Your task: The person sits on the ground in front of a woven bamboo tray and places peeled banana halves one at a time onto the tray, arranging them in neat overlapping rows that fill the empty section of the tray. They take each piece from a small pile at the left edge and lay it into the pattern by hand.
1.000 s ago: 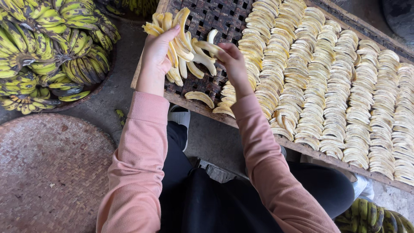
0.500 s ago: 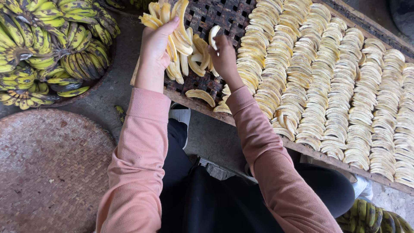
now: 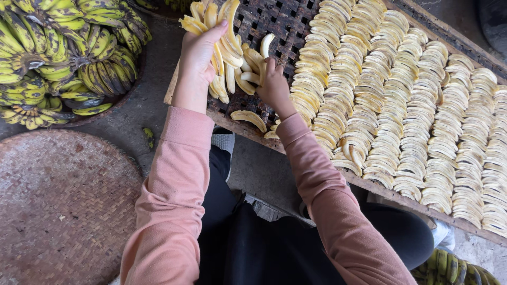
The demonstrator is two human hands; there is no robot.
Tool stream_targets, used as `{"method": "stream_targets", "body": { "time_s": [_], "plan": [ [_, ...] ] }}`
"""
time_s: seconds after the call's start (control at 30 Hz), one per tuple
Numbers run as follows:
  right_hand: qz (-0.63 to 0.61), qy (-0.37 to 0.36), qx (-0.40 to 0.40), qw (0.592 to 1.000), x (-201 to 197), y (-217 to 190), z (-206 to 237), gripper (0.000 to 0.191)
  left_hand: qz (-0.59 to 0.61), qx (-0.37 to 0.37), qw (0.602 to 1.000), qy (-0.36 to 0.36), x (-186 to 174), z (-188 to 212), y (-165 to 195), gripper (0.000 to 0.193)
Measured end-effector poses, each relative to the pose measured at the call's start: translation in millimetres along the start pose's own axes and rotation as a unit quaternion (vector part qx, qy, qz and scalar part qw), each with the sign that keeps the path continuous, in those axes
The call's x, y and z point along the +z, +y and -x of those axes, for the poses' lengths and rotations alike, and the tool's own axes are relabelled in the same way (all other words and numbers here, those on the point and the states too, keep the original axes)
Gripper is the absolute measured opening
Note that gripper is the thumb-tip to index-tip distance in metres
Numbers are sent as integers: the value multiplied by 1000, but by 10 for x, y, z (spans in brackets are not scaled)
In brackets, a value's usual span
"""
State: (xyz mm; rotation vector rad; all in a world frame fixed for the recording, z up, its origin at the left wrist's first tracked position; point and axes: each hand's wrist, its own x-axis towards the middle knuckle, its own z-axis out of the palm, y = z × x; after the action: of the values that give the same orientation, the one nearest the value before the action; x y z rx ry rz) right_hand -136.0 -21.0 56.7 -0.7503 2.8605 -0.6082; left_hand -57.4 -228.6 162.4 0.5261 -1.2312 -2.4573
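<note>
My left hand (image 3: 198, 55) grips a thick bunch of pale yellow banana slices (image 3: 224, 37), held upright over the left end of a dark woven drying rack (image 3: 274, 18). My right hand (image 3: 273, 84) pinches one or two slices (image 3: 266, 46) pulled from that bunch, just right of it. One loose slice (image 3: 249, 119) lies on the rack below both hands. Rows of overlapping banana slices (image 3: 401, 105) cover the rack to the right.
A pile of green-yellow banana bunches (image 3: 58, 58) fills a basket at the upper left. A round woven tray (image 3: 58, 206) lies on the ground at the lower left. More bananas (image 3: 454, 266) show at the bottom right, by my dark-trousered legs.
Both hands have lifted toward the far edge of the rack with the slices. The right hand has closed in on the bunch held by the left.
</note>
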Motion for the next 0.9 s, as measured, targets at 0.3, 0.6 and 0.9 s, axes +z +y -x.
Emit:
{"method": "stream_targets", "body": {
  "time_s": [0.3, 0.6, 0.9],
  "plan": [
    [-361, 81, 107, 923, 63, -25, -217, 46, 6, -19, 1000, 2, 109, 66, 23, 37],
    [-491, 73, -23, 868, -629, -266, -479, 32, -131, -60, 988, -64, 151, 68, 9, 35],
    [-701, -161, 25, 694, -474, 178, 17, 12, -242, -89, 966, -27, 76, -122, -334, 32]
  ]
}}
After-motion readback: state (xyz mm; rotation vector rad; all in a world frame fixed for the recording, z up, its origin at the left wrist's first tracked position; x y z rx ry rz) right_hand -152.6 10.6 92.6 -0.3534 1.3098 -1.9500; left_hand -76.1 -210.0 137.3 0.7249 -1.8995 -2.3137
